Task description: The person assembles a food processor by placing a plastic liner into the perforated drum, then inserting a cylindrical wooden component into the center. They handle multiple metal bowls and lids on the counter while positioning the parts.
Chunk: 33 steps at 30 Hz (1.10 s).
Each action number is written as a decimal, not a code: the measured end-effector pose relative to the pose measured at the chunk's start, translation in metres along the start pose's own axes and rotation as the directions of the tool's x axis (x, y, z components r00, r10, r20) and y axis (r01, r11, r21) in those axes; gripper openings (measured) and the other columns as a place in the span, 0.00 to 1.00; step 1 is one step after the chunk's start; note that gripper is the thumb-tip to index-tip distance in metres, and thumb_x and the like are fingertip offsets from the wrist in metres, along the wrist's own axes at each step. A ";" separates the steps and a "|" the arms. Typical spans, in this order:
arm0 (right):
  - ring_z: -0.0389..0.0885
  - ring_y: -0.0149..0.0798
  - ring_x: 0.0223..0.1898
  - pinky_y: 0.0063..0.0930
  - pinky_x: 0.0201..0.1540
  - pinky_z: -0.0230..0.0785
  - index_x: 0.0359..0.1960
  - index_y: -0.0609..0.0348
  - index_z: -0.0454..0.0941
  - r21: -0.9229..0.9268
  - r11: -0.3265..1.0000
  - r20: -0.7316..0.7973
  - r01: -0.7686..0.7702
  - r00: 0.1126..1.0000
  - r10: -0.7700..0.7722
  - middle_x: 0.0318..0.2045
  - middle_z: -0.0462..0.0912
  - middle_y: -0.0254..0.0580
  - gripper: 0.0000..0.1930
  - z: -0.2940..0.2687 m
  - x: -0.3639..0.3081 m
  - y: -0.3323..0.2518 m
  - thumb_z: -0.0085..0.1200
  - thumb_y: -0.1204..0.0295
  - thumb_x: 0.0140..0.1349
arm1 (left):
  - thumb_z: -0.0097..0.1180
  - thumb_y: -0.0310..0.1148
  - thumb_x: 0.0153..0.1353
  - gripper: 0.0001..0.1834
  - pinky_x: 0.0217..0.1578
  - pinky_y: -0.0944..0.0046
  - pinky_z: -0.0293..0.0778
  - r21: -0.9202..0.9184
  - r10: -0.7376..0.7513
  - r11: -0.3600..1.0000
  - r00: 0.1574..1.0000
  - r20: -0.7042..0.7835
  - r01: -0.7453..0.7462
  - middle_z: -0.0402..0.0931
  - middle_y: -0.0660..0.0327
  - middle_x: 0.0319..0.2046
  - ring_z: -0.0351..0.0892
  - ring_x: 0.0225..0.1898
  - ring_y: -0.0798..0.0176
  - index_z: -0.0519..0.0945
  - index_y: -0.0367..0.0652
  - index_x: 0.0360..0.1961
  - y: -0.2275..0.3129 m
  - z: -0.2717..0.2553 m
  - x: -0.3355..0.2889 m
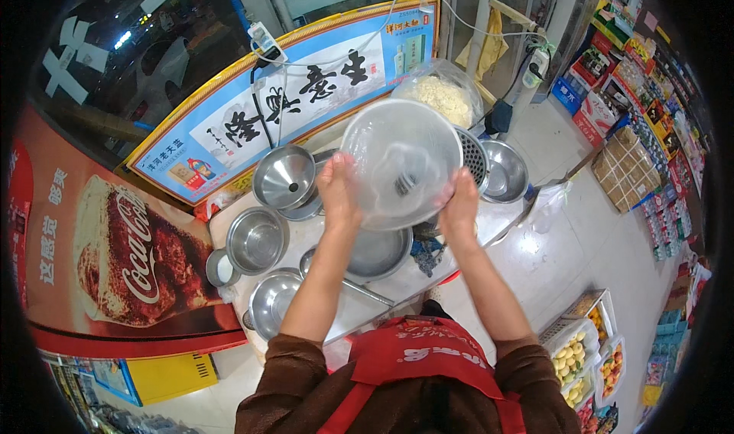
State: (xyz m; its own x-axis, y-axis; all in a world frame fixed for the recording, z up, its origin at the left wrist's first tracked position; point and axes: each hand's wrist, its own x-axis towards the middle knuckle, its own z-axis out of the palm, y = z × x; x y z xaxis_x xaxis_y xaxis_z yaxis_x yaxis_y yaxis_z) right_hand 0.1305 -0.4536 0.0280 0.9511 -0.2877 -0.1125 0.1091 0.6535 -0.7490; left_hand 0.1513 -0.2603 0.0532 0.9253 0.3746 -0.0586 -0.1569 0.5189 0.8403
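Observation:
Between my two hands a translucent white plastic basin (403,147) is held up above the table. My left hand (339,193) grips its left rim, and my right hand (460,208) clasps the lower right rim. Right below the basin, partly hidden by it, sits a wide steel pan (380,254). A long-handled metal utensil (359,289) lies in front of that pan; my left forearm covers part of it. To the left are a steel funnel (283,178) and two steel bowls, one farther back (258,240) and one nearer (273,302).
A small metal cup (222,269) with something white inside stands at the table's left. Behind on the right are a perforated steel strainer (474,159), a steel bowl (505,172) and a clear bag of pale crumbly food (443,99). A dark crumpled cloth (427,256) lies near the front edge.

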 end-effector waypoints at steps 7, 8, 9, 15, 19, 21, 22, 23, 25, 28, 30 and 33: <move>0.75 0.40 0.54 0.38 0.58 0.66 0.62 0.54 0.69 -0.266 0.949 -0.059 -0.166 0.986 0.156 0.55 0.76 0.42 0.21 -0.020 -0.017 0.002 0.39 0.57 0.76 | 0.53 0.44 0.71 0.14 0.29 0.71 0.65 0.149 -0.018 0.989 0.994 0.106 0.002 0.74 0.70 0.26 0.68 0.26 0.74 0.78 0.45 0.33 0.001 -0.014 0.012; 0.75 0.42 0.55 0.39 0.58 0.65 0.60 0.55 0.70 -0.419 0.904 0.084 0.091 0.995 -0.061 0.54 0.77 0.43 0.19 -0.023 -0.010 -0.014 0.40 0.59 0.76 | 0.53 0.43 0.71 0.15 0.29 0.70 0.66 0.363 -0.001 0.928 0.975 0.224 -0.082 0.74 0.68 0.25 0.68 0.26 0.73 0.78 0.45 0.31 0.010 -0.020 0.016; 0.75 0.44 0.56 0.39 0.59 0.65 0.58 0.56 0.72 -0.574 0.782 0.131 0.243 0.970 -0.205 0.54 0.77 0.43 0.18 -0.022 -0.004 -0.028 0.42 0.60 0.75 | 0.53 0.42 0.71 0.15 0.30 0.69 0.67 0.562 -0.046 0.817 0.955 0.293 -0.133 0.74 0.67 0.25 0.69 0.26 0.72 0.78 0.45 0.30 0.017 -0.023 0.016; 0.78 0.55 0.49 0.41 0.52 0.70 0.52 0.61 0.76 -0.600 0.172 0.795 0.782 0.607 0.012 0.47 0.79 0.55 0.15 0.015 -0.001 -0.086 0.48 0.67 0.70 | 0.44 0.38 0.75 0.18 0.31 0.68 0.66 0.655 -0.195 0.587 0.702 0.685 -0.476 0.72 0.68 0.24 0.66 0.27 0.72 0.78 0.38 0.32 0.029 -0.004 -0.013; 0.78 0.64 0.36 0.52 0.39 0.69 0.41 0.61 0.74 -0.737 0.108 0.667 0.668 0.691 0.277 0.31 0.79 0.60 0.08 0.027 -0.010 -0.094 0.46 0.69 0.71 | 0.46 0.35 0.73 0.15 0.36 0.65 0.69 0.700 -0.350 0.601 0.661 0.664 -0.386 0.73 0.61 0.25 0.70 0.29 0.67 0.77 0.36 0.32 0.040 0.001 -0.027; 0.76 0.67 0.33 0.54 0.35 0.67 0.39 0.61 0.71 -0.686 0.146 0.714 0.713 0.620 0.325 0.27 0.77 0.61 0.09 0.023 -0.014 -0.095 0.45 0.68 0.72 | 0.46 0.33 0.72 0.14 0.38 0.63 0.71 0.700 -0.420 0.604 0.595 0.686 -0.381 0.75 0.57 0.26 0.72 0.30 0.63 0.76 0.35 0.32 0.043 -0.002 -0.032; 0.75 0.68 0.32 0.56 0.34 0.66 0.38 0.61 0.70 -0.679 0.136 0.713 0.721 0.605 0.354 0.26 0.76 0.61 0.09 0.022 -0.016 -0.094 0.44 0.67 0.72 | 0.46 0.33 0.72 0.13 0.38 0.63 0.71 0.685 -0.434 0.604 0.552 0.712 -0.408 0.75 0.57 0.26 0.73 0.30 0.63 0.75 0.36 0.32 0.044 -0.003 -0.034; 0.75 0.68 0.32 0.55 0.33 0.66 0.39 0.61 0.70 -0.663 0.165 0.725 0.730 0.574 0.380 0.26 0.76 0.62 0.10 0.020 -0.018 -0.094 0.44 0.67 0.73 | 0.46 0.33 0.72 0.13 0.37 0.63 0.71 0.667 -0.449 0.605 0.506 0.736 -0.434 0.75 0.57 0.26 0.73 0.30 0.62 0.74 0.36 0.32 0.045 -0.004 -0.035; 0.75 0.68 0.32 0.53 0.33 0.67 0.40 0.61 0.70 -0.653 0.184 0.726 0.734 0.539 0.427 0.26 0.75 0.63 0.10 0.019 -0.022 -0.095 0.43 0.66 0.73 | 0.45 0.37 0.73 0.16 0.32 0.64 0.67 0.616 -0.434 0.639 0.446 0.783 -0.460 0.69 0.61 0.23 0.67 0.28 0.65 0.73 0.37 0.30 0.044 -0.005 -0.036; 0.75 0.68 0.32 0.53 0.32 0.67 0.42 0.61 0.69 -0.629 0.166 0.742 0.759 0.523 0.420 0.26 0.75 0.63 0.10 0.023 -0.026 -0.096 0.43 0.66 0.73 | 0.44 0.39 0.74 0.18 0.29 0.63 0.65 0.538 -0.366 0.663 0.402 0.839 -0.521 0.67 0.62 0.21 0.65 0.27 0.66 0.72 0.37 0.29 0.041 0.000 -0.037; 0.75 0.67 0.33 0.52 0.33 0.67 0.41 0.61 0.70 -0.650 0.149 0.717 0.745 0.536 0.446 0.27 0.75 0.63 0.10 0.027 -0.027 -0.096 0.43 0.66 0.73 | 0.44 0.40 0.74 0.19 0.29 0.63 0.65 0.517 -0.332 0.679 0.410 0.849 -0.521 0.67 0.62 0.21 0.65 0.26 0.66 0.72 0.37 0.29 0.041 0.004 -0.039; 0.77 0.61 0.30 0.47 0.31 0.67 0.37 0.62 0.72 -0.614 0.187 0.778 0.767 0.548 0.308 0.27 0.75 0.59 0.11 0.027 -0.020 -0.095 0.44 0.66 0.73 | 0.45 0.40 0.73 0.19 0.30 0.64 0.66 0.541 -0.315 0.711 0.485 0.816 -0.449 0.69 0.62 0.22 0.67 0.27 0.67 0.73 0.37 0.29 0.042 0.012 -0.040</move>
State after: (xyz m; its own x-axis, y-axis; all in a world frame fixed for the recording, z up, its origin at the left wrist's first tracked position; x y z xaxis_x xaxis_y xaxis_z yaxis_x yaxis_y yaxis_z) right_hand 0.1090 -0.4907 0.1190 0.7795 0.5883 0.2151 0.5720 -0.5284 -0.6274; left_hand 0.1121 -0.2625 0.0969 0.7799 -0.6085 0.1466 -0.3398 -0.2149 0.9156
